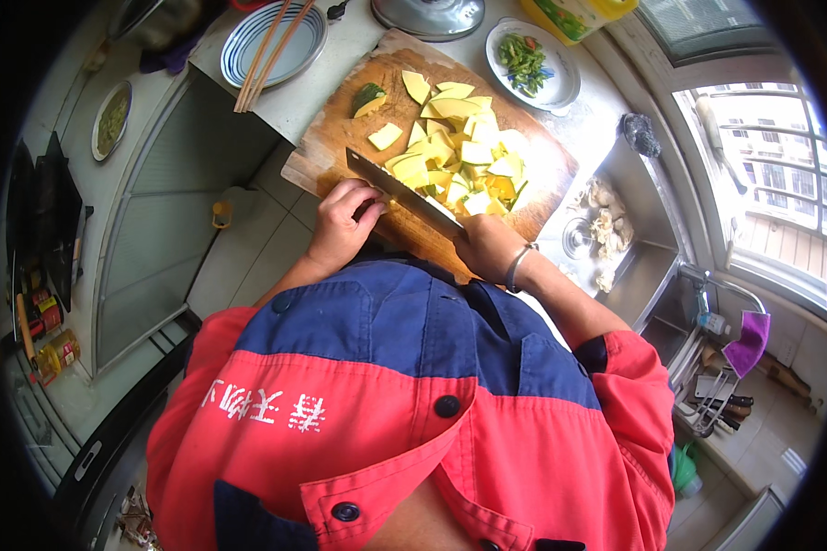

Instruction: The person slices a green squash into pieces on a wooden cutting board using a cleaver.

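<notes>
My right hand (491, 244) is closed around the handle of a kitchen cleaver (400, 189), whose blade slants across the near part of a wooden cutting board (324, 148). Beyond the blade lies a heap of cut pumpkin pieces (448, 148), yellow with some green rind. A green-skinned chunk (369, 100) and a flat yellow piece (386, 136) lie apart, left of the heap. My left hand (348, 217) is at the board's near left edge, beside the blade, its thumb and fingers curled together; whether something small is between them cannot be told.
A striped plate (231, 52) with wooden chopsticks (269, 58) stands at the far left, and a metal lid (429, 15) behind the board. A white plate (562, 79) holds chopped green vegetables. To the right is a steel sink (634, 279) with pale scraps (610, 220).
</notes>
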{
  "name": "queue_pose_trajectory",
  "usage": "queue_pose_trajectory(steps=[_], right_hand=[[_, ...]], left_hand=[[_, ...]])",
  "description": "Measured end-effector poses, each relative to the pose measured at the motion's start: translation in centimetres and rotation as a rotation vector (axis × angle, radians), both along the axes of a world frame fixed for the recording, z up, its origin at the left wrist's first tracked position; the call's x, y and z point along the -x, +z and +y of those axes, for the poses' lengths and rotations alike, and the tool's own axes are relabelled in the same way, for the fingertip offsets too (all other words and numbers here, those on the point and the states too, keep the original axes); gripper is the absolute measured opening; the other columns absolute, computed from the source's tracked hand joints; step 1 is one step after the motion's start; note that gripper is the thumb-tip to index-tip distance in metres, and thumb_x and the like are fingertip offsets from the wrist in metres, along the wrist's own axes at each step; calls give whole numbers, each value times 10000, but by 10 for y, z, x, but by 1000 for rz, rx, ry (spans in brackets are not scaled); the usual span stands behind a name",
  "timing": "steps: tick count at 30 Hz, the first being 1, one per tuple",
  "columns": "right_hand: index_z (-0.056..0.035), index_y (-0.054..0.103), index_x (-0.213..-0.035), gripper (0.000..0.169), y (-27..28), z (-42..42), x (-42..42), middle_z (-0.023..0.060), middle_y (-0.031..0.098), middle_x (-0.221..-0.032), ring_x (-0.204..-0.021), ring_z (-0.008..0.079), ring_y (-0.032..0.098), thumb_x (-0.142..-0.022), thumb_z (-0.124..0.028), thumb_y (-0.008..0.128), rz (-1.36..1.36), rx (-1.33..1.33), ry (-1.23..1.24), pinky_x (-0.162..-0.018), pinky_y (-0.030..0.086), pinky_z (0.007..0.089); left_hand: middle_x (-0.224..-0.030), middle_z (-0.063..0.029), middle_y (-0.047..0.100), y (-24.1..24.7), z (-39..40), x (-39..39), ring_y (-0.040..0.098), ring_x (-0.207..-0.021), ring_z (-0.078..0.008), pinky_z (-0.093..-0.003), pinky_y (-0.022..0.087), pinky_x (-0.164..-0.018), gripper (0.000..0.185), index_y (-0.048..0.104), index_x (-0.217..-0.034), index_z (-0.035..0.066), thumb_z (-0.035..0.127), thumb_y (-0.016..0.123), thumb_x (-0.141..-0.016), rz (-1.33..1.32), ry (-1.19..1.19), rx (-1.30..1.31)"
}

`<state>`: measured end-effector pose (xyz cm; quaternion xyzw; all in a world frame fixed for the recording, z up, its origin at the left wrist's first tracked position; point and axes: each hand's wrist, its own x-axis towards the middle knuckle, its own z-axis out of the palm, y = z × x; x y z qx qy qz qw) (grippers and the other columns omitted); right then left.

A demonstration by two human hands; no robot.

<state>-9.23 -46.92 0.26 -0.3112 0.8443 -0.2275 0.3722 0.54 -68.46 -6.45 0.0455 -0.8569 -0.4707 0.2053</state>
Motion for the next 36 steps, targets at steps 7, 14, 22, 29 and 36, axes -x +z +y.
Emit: queue_pose_trajectory(steps=[7,14,22,29,36], right_hand=[[64,606,-812,213,28,4,7,264,592,-690,-637,396,600,-860,-132,540,-4,7,70,-601,475,422],[37,644,-800,235,-17,-4,1,287,631,-797,-784,423,635,-842,-151,508,-30,-146,56,-730,510,453],[60,604,-829,213,32,2,9,259,598,-707,-663,396,607,-866,-137,533,-20,-32,70,-619,478,417],[62,613,-798,228,12,0,6,271,605,-713,-681,410,616,-856,-137,517,-6,-81,95,-649,493,433],[41,628,-790,214,-16,-1,0,277,612,-741,-725,418,624,-839,-139,523,17,-50,57,-677,497,441]], left_hand=[[-841,-124,615,-5,1,-4,621,-758,-295,-344,502,-651,160,633,-859,8,-9,704,-716,-44,36,-21],[-854,-118,618,1,1,-2,621,-761,-291,-344,503,-652,155,633,-856,13,3,713,-724,-34,6,-7],[-861,-118,622,-3,3,-8,623,-764,-295,-344,506,-659,150,642,-860,16,-5,708,-727,-37,60,1],[-848,-117,621,-6,2,-10,616,-753,-296,-346,503,-658,142,643,-847,13,-4,710,-723,-16,34,23],[-880,-110,626,-5,2,-13,622,-777,-289,-340,511,-679,171,645,-877,16,8,721,-724,-3,10,47]])
